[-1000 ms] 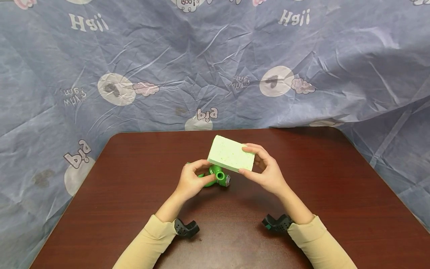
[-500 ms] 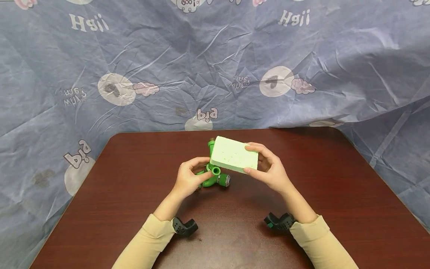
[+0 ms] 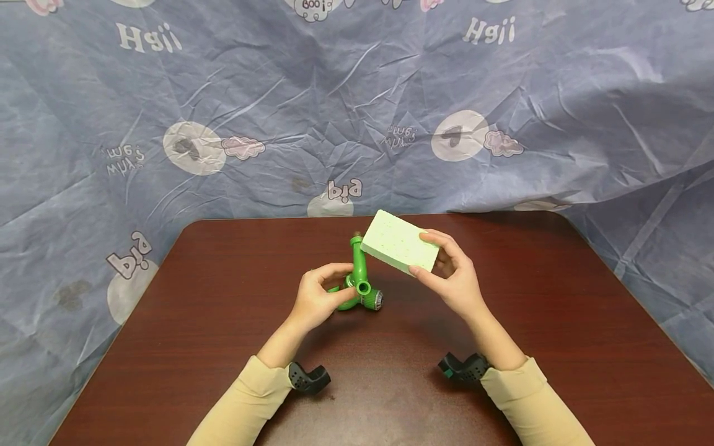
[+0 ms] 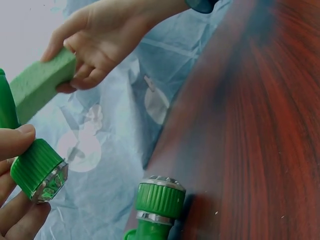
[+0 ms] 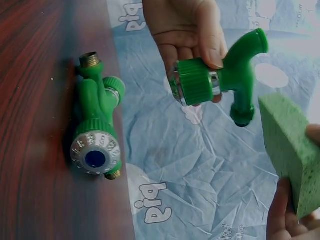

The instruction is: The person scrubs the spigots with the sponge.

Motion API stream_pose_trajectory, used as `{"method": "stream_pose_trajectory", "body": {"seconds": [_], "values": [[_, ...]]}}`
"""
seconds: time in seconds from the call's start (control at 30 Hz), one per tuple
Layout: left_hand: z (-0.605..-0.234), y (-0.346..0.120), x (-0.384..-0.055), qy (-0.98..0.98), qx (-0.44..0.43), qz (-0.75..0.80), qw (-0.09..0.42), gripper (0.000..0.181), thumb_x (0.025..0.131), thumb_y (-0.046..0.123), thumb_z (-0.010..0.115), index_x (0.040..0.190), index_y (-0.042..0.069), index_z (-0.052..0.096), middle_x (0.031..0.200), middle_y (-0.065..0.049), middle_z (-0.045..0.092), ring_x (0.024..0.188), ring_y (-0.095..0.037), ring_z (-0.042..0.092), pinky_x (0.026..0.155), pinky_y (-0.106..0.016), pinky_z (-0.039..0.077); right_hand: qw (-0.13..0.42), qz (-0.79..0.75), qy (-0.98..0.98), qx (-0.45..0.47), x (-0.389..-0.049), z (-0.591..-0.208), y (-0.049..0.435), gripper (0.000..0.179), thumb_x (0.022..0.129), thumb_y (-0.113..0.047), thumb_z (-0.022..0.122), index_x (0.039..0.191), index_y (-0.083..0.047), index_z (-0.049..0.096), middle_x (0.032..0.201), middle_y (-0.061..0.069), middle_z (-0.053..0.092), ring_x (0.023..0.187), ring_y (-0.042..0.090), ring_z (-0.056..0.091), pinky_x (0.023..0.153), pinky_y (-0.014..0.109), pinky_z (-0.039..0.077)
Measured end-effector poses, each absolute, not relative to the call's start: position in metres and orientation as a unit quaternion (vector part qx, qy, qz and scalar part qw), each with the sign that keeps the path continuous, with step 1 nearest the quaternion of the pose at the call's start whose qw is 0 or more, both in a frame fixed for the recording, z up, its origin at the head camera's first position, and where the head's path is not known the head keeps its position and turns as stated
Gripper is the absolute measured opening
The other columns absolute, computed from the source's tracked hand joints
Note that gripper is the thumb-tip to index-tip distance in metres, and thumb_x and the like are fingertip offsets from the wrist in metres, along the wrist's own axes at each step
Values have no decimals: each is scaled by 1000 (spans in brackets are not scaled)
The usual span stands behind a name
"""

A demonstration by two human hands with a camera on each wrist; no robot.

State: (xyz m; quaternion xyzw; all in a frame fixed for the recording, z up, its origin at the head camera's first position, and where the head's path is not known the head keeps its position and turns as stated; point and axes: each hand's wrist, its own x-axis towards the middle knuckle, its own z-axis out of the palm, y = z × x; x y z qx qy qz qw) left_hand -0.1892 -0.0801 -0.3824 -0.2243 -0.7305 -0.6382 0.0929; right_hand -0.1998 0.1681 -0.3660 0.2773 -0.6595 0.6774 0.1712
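My left hand [image 3: 318, 297] holds a green tap [image 3: 359, 260] in the air over the desk [image 3: 167, 347], about midway between its left and right edges; thumb and fingers are clamped round it by its ribbed knob [image 5: 195, 82]. My right hand [image 3: 454, 282] pinches a pale green sponge [image 3: 398, 241] between thumb and fingers, by the end towards the desk's right edge. The sponge is tilted just beside the tap, a narrow gap showing between them from my right wrist. Below, what look like two more green taps [image 5: 92, 102] lie close together on the desk, in from its far edge. A crumpled blue printed cloth [image 3: 312, 124] hangs behind that edge.
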Motion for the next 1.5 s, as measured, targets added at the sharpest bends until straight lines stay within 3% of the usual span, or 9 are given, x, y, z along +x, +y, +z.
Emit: {"method": "stream_pose_trajectory", "body": {"seconds": [0.33, 0.5, 0.6, 0.7, 0.9, 1.17, 1.33, 1.5], "values": [[-365, -82, -181, -729, -201, -647, 96, 33, 72, -15, 70, 104, -14, 63, 101, -28, 65, 101, -38, 61, 86, -48, 50, 91, 661, -645, 373, -196, -364, 167, 53, 72, 22, 65, 121, 14, 49, 128, 16, 47, 93, 20, 60, 72, 24, 53], [-370, -80, -182, -732, -229, -635, 94, 33, 72, -13, 71, 104, -13, 64, 100, -26, 66, 96, -29, 64, 81, -49, 53, 119, 652, -670, 335, -196, -367, 163, 53, 72, 22, 66, 122, 12, 50, 129, 18, 46, 95, 18, 59, 71, 22, 53], [-381, -81, -188, -730, -236, -634, 98, 34, 72, -11, 73, 105, -10, 65, 99, -22, 67, 95, -20, 65, 79, -43, 54, 151, 655, -681, 290, -197, -369, 162, 54, 72, 20, 67, 122, 10, 51, 129, 18, 46, 97, 17, 58, 72, 20, 52], [-388, -82, -193, -723, -234, -642, 96, 34, 73, -8, 74, 106, -7, 66, 99, -20, 68, 97, -21, 65, 81, -38, 54, 164, 669, -677, 260, -199, -369, 164, 54, 73, 19, 67, 123, 10, 51, 130, 16, 46, 99, 17, 57, 75, 20, 51], [-379, -83, -189, -708, -229, -659, 106, 33, 73, -11, 72, 105, -9, 64, 100, -22, 67, 98, -28, 64, 83, -38, 54, 156, 678, -672, 254, -200, -369, 166, 55, 73, 20, 67, 124, 11, 50, 131, 16, 46, 98, 16, 56, 75, 20, 51], [-374, -85, -189, -677, -234, -690, 102, 42, 74, -15, 70, 113, -12, 57, 103, -28, 64, 94, -19, 65, 86, -41, 52, 130, 637, -721, 240, -200, -370, 168, 52, 75, 14, 70, 123, 5, 53, 128, 13, 48, 94, 13, 57, 73, 20, 51], [-388, -86, -198, -647, -257, -710, 105, 57, 75, -15, 69, 127, -6, 49, 104, -18, 66, 92, -16, 66, 84, -39, 53, 111, 641, -718, 248, -201, -371, 167, 52, 75, 14, 70, 123, 6, 53, 127, 16, 48, 93, 14, 57, 71, 20, 53], [-390, -87, -200, -643, -264, -712, 103, 55, 77, -10, 71, 128, -3, 51, 103, -14, 66, 91, -18, 66, 83, -40, 53, 101, 667, -693, 256, -200, -370, 166, 52, 73, 17, 69, 122, 10, 51, 122, 16, 50, 89, 14, 59, 69, 22, 54]]}}
